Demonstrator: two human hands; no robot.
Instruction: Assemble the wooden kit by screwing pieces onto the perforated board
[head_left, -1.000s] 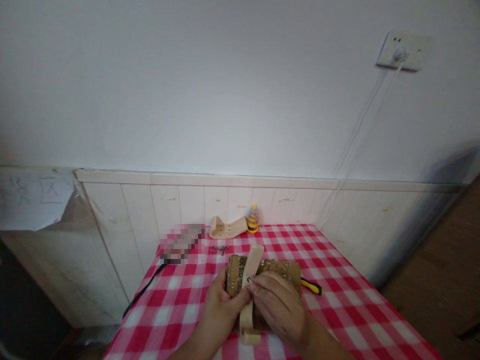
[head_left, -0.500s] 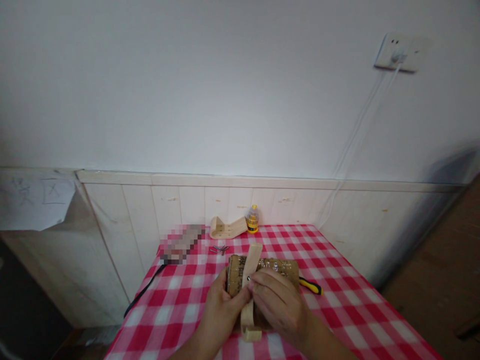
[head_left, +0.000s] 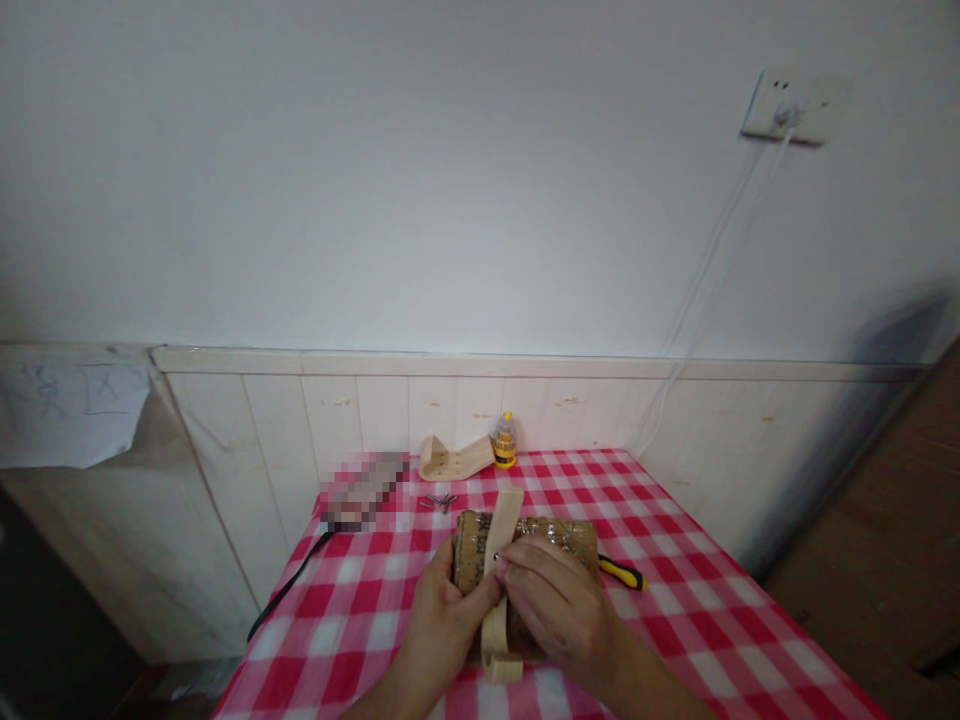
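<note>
A curved pale wooden piece (head_left: 503, 530) lies across a brown cardboard-like block (head_left: 559, 535) on the red-and-white checked tablecloth (head_left: 675, 610). My left hand (head_left: 442, 618) grips the block's left end and presses the wooden piece with its thumb. My right hand (head_left: 559, 608) is closed in a pinch on a small dark screw (head_left: 496, 557) set against the wooden piece.
A yellow-and-black screwdriver (head_left: 622, 572) lies just right of the block. Several loose screws (head_left: 439, 499), a second curved wooden piece (head_left: 456, 457) and a small yellow bit holder (head_left: 505, 443) sit near the wall. A black strap (head_left: 289, 590) hangs off the left edge.
Both hands stay on the block and wooden piece; only the view has shifted slightly.
</note>
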